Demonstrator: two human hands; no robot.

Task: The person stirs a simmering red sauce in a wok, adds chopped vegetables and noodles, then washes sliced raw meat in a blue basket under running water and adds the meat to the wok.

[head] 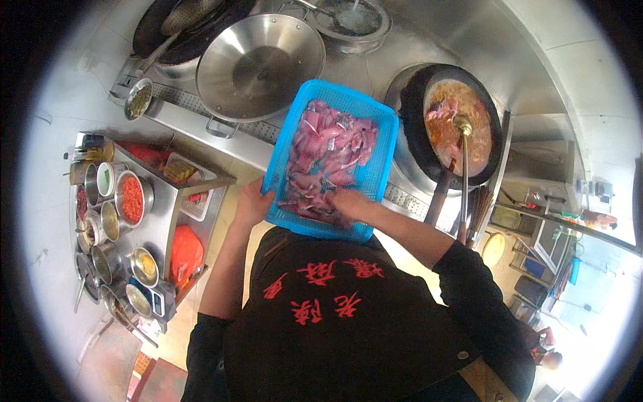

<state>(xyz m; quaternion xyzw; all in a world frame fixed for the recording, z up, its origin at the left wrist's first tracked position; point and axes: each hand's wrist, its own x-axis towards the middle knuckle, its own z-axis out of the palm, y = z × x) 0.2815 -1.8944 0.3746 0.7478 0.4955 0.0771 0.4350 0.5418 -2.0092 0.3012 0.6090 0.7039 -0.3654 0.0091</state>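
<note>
A blue plastic basket [389,145] holding pieces of raw fish [334,145] is in front of my body. My left hand [255,202] grips its near left corner. My right hand [354,205] reaches into the near part of the basket, among the fish; its fingertips are hidden, so whether they hold a piece cannot be told. To the right, a black wok [419,125] contains reddish-brown broth with some pieces of fish in it. A metal ladle [464,145] rests in that broth, its handle pointing towards me.
An empty steel wok [263,68] sits on the range beyond the basket, beside a dark wok [166,45] and a steel pot [351,25]. At left, a steel table [161,211] bears several seasoning bowls. A person [545,352] is far off at lower right.
</note>
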